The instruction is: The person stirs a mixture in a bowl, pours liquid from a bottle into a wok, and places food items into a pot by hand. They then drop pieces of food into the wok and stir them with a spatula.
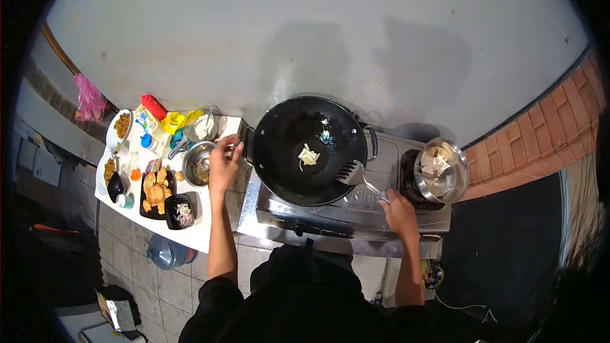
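A black wok sits on the stove, with a small heap of pale, cut pieces at its bottom. In my right hand is the handle of a slotted metal spatula, whose head reaches over the wok's right side. My left hand hovers between the wok's left handle and a steel bowl, fingers bent and slightly apart, nothing visible in them. Part of the bowl's right side is hidden behind that hand.
Right of the wok, a steel pan holding pale pieces stands on the other burner. The white table at left carries a black tray of fried food, a small black dish, bottles and plates. A water jug is below.
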### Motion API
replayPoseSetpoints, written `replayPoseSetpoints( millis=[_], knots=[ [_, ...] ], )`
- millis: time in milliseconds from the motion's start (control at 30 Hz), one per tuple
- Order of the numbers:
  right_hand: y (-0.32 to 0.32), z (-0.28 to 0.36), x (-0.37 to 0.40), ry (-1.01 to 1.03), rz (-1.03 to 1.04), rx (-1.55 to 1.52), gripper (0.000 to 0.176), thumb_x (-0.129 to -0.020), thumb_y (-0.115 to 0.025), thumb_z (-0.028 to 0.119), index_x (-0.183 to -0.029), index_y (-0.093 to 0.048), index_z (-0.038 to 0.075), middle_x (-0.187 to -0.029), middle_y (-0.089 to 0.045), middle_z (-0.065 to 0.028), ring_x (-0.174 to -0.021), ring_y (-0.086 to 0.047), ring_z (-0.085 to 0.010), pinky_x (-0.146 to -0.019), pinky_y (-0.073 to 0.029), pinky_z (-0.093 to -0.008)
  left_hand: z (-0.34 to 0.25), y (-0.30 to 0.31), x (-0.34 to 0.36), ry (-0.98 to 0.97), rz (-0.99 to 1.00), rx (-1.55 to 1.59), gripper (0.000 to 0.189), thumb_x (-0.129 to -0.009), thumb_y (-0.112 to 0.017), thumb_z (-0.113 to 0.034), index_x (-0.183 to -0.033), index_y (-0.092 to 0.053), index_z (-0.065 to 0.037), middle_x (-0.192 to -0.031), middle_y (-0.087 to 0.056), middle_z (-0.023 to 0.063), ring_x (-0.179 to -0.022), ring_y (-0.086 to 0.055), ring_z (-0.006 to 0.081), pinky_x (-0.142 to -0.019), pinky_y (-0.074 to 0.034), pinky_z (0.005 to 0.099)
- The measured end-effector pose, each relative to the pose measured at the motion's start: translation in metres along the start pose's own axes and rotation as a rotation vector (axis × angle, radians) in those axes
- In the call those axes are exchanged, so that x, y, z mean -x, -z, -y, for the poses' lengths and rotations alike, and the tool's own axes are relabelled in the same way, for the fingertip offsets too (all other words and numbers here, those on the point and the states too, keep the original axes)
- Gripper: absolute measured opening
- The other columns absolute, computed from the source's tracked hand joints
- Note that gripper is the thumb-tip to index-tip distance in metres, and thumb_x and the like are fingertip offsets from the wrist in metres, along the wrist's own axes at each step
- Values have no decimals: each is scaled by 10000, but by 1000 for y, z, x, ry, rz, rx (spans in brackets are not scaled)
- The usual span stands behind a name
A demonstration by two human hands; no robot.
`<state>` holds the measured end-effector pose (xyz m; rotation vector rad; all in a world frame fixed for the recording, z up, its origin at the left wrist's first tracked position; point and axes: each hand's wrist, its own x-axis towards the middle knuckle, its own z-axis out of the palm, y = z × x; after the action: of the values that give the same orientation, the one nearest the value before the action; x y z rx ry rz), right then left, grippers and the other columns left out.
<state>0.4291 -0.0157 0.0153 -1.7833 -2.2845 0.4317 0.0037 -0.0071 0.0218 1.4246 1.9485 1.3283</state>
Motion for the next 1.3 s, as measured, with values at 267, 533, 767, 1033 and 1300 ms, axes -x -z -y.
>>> replayPoseSetpoints(
  millis=[267, 533, 767, 1033, 1300],
  knots=[
    [0, 81, -29, 206, -10, 55, 261, -857, -612, 268, -851, -620, 7, -860, -634, -192, -757, -630, -374, -658, -480, -466, 7, -13, -9, 15, -80, 10, 223, -858, -642, -85, -1058, -647, 13, -896, -682, 123, -789, -667, 183, -689, -513, 298],
    [-10, 101, -66, 140, -155, 28, 191, -848, -621, 163, -784, -618, -17, -804, -627, -231, -744, -624, -409, -655, -485, -466, 7, -18, -16, 20, -69, 36, 240, -828, -667, -72, -1043, -649, 34, -918, -694, 155, -776, -674, 197, -701, -520, 305],
    [-5, 102, -74, 107, -108, 31, 180, -842, -622, 152, -789, -603, -19, -800, -621, -238, -754, -622, -416, -656, -481, -476, 1, -16, -14, 55, -40, 5, 251, -832, -659, -70, -1066, -644, 19, -958, -684, 157, -839, -673, 224, -734, -516, 323],
    [23, 101, -60, 167, -143, 36, 220, -876, -589, 219, -852, -612, 1, -796, -615, -195, -719, -612, -391, -638, -475, -460, 6, -15, -13, 19, -54, 9, 248, -828, -663, -60, -1063, -646, 18, -889, -685, 145, -755, -667, 198, -677, -508, 301],
    [17, 94, -26, 128, 25, 74, 201, -858, -607, 209, -844, -619, 9, -802, -626, -212, -762, -622, -402, -657, -473, -469, 7, -19, -13, 12, -67, 46, 247, -837, -653, -66, -1063, -641, 33, -882, -686, 145, -745, -656, 173, -662, -502, 293]
  ],
)
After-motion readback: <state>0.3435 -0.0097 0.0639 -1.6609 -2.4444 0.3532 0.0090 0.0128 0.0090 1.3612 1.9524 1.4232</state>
